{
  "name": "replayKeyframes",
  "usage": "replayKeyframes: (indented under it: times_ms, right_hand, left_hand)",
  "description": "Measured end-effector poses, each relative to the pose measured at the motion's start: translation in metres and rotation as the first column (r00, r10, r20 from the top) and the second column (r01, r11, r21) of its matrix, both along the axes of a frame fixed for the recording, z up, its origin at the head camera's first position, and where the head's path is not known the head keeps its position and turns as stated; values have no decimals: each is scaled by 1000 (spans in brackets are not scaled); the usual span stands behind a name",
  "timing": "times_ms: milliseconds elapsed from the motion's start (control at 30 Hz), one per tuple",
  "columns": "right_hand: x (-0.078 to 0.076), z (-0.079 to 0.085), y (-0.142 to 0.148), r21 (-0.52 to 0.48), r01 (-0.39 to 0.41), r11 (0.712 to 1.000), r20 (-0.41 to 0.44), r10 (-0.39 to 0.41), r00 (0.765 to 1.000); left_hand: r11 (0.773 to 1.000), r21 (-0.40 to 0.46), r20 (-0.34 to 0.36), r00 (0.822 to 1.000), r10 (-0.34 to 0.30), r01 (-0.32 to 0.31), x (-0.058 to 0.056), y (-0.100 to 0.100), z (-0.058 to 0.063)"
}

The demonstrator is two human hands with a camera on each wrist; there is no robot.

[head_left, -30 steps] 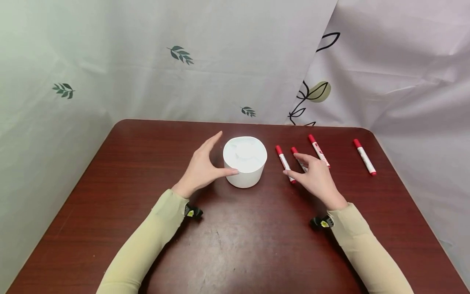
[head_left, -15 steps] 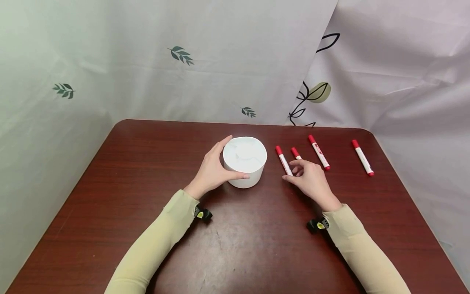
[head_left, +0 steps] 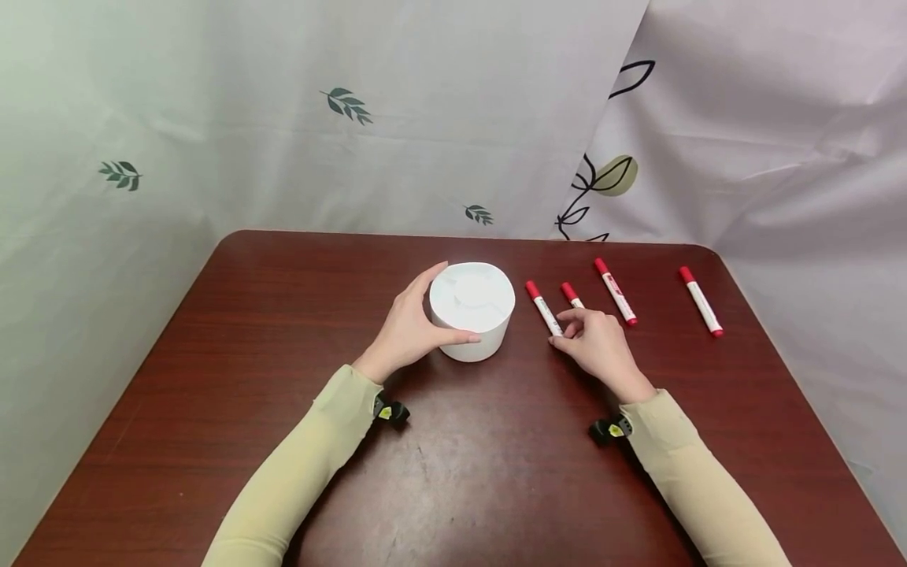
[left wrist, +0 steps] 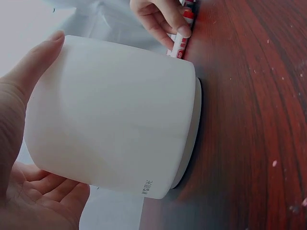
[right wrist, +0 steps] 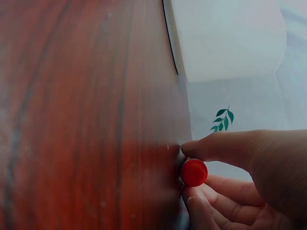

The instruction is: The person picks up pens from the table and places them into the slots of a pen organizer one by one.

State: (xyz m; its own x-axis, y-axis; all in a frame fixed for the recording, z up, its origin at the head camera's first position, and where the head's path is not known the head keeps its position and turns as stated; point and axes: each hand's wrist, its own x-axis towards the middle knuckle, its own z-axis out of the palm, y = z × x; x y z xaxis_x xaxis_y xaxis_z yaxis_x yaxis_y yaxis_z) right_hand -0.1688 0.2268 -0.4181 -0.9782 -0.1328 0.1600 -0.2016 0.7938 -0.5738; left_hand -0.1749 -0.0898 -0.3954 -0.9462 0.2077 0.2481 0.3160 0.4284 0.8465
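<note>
A round white pen holder (head_left: 494,337) stands on the table, its inside split by thin walls. My left hand (head_left: 409,327) grips it from the left, thumb across the front and fingers behind; the left wrist view shows small printing low on its wall (left wrist: 110,115). To its right, my right hand (head_left: 604,346) pinches a red-capped white marker (head_left: 544,309) near its lower end. In the right wrist view the marker's round red end (right wrist: 194,172) lies between thumb and fingers, close to the tabletop. A second marker (head_left: 572,294) is partly hidden behind the right hand.
Two more red-and-white markers lie farther right, one marker (head_left: 616,293) beyond my right hand and another marker (head_left: 701,302) near the right table edge. A pale curtain (head_left: 283,157) with leaf prints hangs behind the dark red wooden table (head_left: 453,472).
My left hand has moved right and taken hold of the pen holder. My right hand has lowered and closed on the nearest marker, whose upper end has shifted slightly left.
</note>
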Motion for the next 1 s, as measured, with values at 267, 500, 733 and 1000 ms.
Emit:
replayKeyframes:
  times_ms: [267,500,733,1000]
  right_hand:
    - [0,5,0,-19,8,1000,-46,-9,999]
    - [-3,17,4,-74,9,997,-91,-16,996]
    - [-5,42,7,-144,33,989,-137,-53,989]
    - [-1,72,1,-337,76,938,-161,-137,977]
  left_hand:
    - [1000,-13,9,1000,1,-1,-1,0,0]
    - [1000,-13,8,1000,4,-3,-1,-1,0]
    - [1000,-22,25,1000,-1,1,0,-1,1]
    - [1000,-29,30,1000,-2,3,0,-2,4]
